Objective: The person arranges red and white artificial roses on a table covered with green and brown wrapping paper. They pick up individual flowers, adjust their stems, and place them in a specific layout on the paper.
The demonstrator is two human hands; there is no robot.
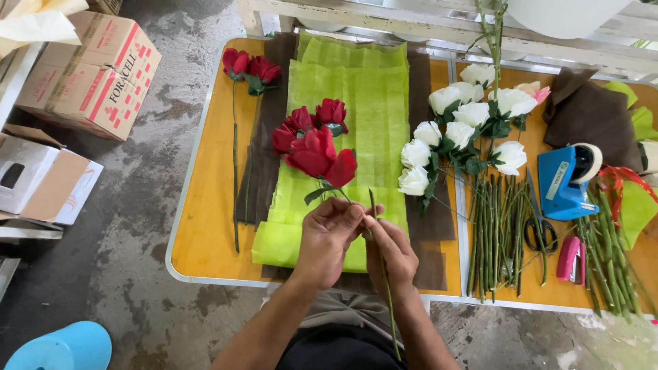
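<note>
I see my left hand (pixel 327 236) and right hand (pixel 389 250) both pinching the green stems of red fabric roses (pixel 312 147); cardboard boxes (pixel 89 68) alongside sit closed, contents hidden.

Matt green wrapping sheets (pixel 349 103) on a glossy orange table (pixel 205 226).

a stained grey concrete floor (pixel 137 226) lies under an orange table (pixel 205 233), cardboard boxes (pixel 89 68) at left.
</note>
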